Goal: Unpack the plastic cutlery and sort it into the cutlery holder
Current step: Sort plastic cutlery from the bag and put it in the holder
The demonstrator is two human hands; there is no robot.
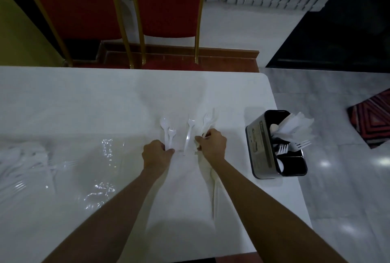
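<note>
cutlery: white spoon (163, 124) and small fork (172, 130) lie side by side on the table (84, 104), handles pinched by the left hand (157, 153) | loose fork (189, 134) lies between the hands | right hand (212, 143): fingers curled round a bunch of forks (207, 121) | cutlery holder (256, 148): at the right table edge, apart from the hands, already has forks | advice: keep one type per hand, put handles down into the matching compartment

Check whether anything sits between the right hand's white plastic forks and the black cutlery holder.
Nothing visible does: only bare white table separates the right hand, gripping white plastic forks, from the black compartmented cutlery holder.
</note>
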